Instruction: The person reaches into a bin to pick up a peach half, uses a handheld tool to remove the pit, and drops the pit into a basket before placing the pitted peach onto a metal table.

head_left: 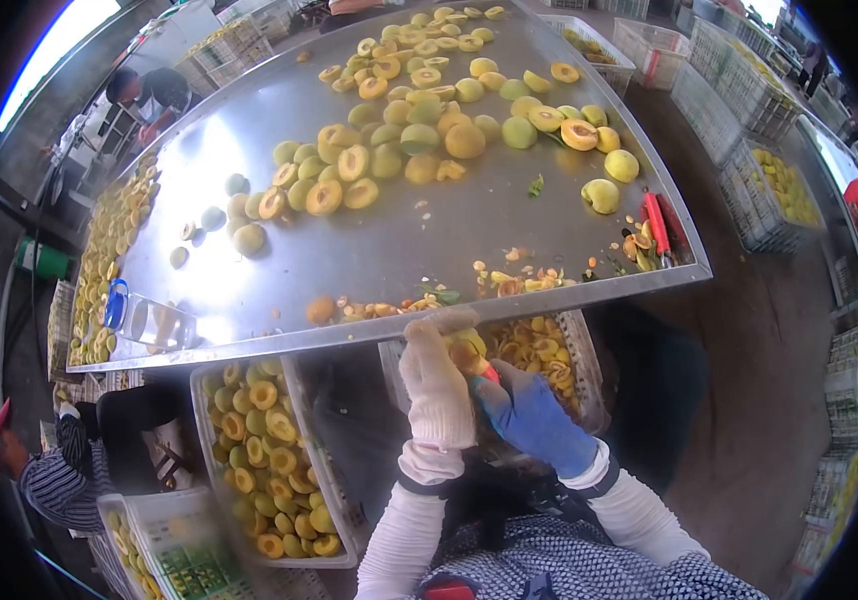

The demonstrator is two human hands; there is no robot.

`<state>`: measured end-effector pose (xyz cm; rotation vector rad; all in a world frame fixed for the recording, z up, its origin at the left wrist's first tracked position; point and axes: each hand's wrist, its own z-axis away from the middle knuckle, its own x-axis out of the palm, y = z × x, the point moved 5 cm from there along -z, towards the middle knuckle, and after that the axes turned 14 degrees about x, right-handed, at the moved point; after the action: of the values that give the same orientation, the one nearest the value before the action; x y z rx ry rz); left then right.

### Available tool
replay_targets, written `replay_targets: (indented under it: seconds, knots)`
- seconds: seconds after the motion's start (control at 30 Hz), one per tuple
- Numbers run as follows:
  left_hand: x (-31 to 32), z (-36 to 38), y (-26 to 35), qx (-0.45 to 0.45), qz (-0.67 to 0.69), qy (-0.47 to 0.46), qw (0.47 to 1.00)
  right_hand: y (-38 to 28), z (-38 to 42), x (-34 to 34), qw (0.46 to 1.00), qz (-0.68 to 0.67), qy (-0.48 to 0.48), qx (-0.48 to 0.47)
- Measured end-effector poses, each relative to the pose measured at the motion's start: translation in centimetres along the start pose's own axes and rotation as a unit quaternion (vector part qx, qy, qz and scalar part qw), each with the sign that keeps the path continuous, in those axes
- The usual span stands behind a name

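My left hand point(436, 372), in a white knitted glove, is closed around a yellow-green peach point(467, 352) just below the table's near edge. In its blue glove, my right hand point(534, 415) presses close to the same fruit. Its fingers are wrapped round a red-handled tool point(492, 373), of which only a bit of red shows; its working end is hidden. Beneath both hands stands a crate point(589, 370) filled with cut yellow fruit pieces point(541, 350).
The metal table point(369, 265) carries whole and halved peaches point(419, 138), scraps, a clear blue-lidded jar point(157, 322) and red-handled tools point(656, 225). A crate of halves point(267, 455) stands left of me. Co-workers point(49, 460) point(154, 95) sit to the left; stacked crates point(774, 190) line the right.
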<state>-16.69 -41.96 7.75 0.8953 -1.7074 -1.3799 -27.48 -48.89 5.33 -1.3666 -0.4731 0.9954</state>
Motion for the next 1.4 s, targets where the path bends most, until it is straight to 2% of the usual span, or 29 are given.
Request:
replay_targets:
  seconds: [0.1,0.17,0.2,0.23,0.27,0.33,0.37,0.4,0.43,0.47,0.5,0.53,0.57,0.6,0.67,0.7,0.73,0.77,0.8,0.83,0.87,0.93,1.0,1.03,1.1,1.13,1.2,1.3,1.4]
  knots:
    - [0.0,-0.8,1.0,0.002,-0.055,-0.041,0.998,0.7,0.4,1.1,0.996,-0.080,-0.014,0.020]
    - [0.4,-1.4,2.2,0.016,-0.125,-0.146,0.981,1.2,0.8,1.3,0.989,-0.138,-0.029,0.039]
    - [0.2,-1.7,2.2,0.012,-0.126,-0.147,0.981,1.8,1.1,1.9,0.962,-0.212,-0.118,0.126]
    - [0.5,-1.9,2.6,0.052,-0.145,-0.190,0.970,2.1,1.6,2.6,0.914,-0.282,-0.205,0.209]
    - [0.7,-2.0,2.9,0.091,-0.164,-0.232,0.954,1.9,1.8,2.5,0.912,-0.283,-0.207,0.210]
    - [0.4,-1.9,3.1,0.096,-0.155,-0.260,0.948,1.1,2.5,3.1,0.828,-0.414,-0.299,0.230]
    - [0.6,-1.9,3.1,0.103,-0.142,-0.286,0.942,0.9,2.4,2.9,0.828,-0.416,-0.298,0.230]
    - [0.6,-1.9,2.6,0.099,-0.142,-0.286,0.942,0.6,2.6,2.9,0.804,-0.438,-0.326,0.236]
    - [0.6,-1.9,1.4,0.014,-0.040,-0.260,0.965,0.4,2.7,3.0,0.778,-0.458,-0.354,0.242]
    - [0.8,-1.8,0.5,-0.069,0.063,-0.231,0.969,1.0,2.6,3.2,0.778,-0.458,-0.355,0.243]
    - [1.1,-1.7,0.4,-0.069,0.063,-0.231,0.968,1.8,2.7,3.5,0.750,-0.491,-0.384,0.221]
    - [1.3,-1.3,0.0,-0.124,0.105,-0.194,0.967,2.2,2.8,3.6,0.720,-0.522,-0.412,0.199]
    - [1.2,-0.9,-0.4,-0.179,0.147,-0.154,0.960,2.4,3.0,3.4,0.719,-0.521,-0.414,0.200]
    - [0.8,-0.8,-0.7,-0.179,0.146,-0.151,0.961,2.4,3.3,3.3,0.702,-0.536,-0.425,0.197]
    - [-0.9,-0.9,-1.2,-0.179,0.206,-0.051,0.961,3.0,3.7,2.8,0.681,-0.550,-0.444,0.193]
    - [-3.3,-1.1,0.0,-0.079,0.076,-0.045,0.993,3.9,3.7,2.3,0.704,-0.522,-0.430,0.218]
    - [-5.6,-1.3,2.6,0.027,-0.092,-0.082,0.992,4.9,3.5,1.6,0.727,-0.493,-0.413,0.238]
    - [-8.5,-1.6,3.8,0.083,-0.227,-0.069,0.968,6.5,3.2,0.9,0.761,-0.434,-0.387,0.289]
    - [-11.3,-1.9,5.0,0.126,-0.363,-0.043,0.922,7.6,3.0,1.1,0.760,-0.434,-0.391,0.285]
    - [-13.7,-3.2,6.8,0.098,-0.465,-0.088,0.875,10.4,2.6,1.2,0.787,-0.408,-0.275,0.372]
    - [-16.3,-4.5,6.8,0.091,-0.622,-0.153,0.762,12.3,2.4,0.8,0.796,-0.376,-0.151,0.451]
    - [-18.1,-6.7,7.9,0.165,-0.656,-0.215,0.704,10.8,1.6,0.1,0.821,-0.333,-0.141,0.441]
    - [-15.2,-10.8,8.7,0.194,-0.599,-0.160,0.760,10.4,0.7,0.6,0.863,-0.263,-0.127,0.412]
    - [-13.3,-13.5,8.2,0.208,-0.586,-0.167,0.765,11.3,0.4,1.5,0.865,-0.264,-0.127,0.408]
    - [-9.3,-19.3,5.6,0.264,-0.579,-0.175,0.751,12.0,-1.4,2.1,0.965,-0.156,-0.057,0.202]
    - [-7.5,-22.0,3.9,0.305,-0.584,-0.174,0.732,11.2,-1.7,1.8,0.966,-0.154,-0.053,0.199]
    - [-3.6,-26.1,1.0,0.300,-0.723,-0.216,0.584,10.4,-0.5,2.1,0.854,-0.286,-0.150,0.408]
    - [-1.4,-28.2,-1.8,0.283,-0.755,-0.198,0.557,11.0,-0.1,1.7,0.861,-0.301,-0.134,0.388]
    - [-0.4,-26.9,-1.2,0.365,-0.683,-0.207,0.597,11.0,-0.2,1.8,0.861,-0.309,-0.133,0.381]
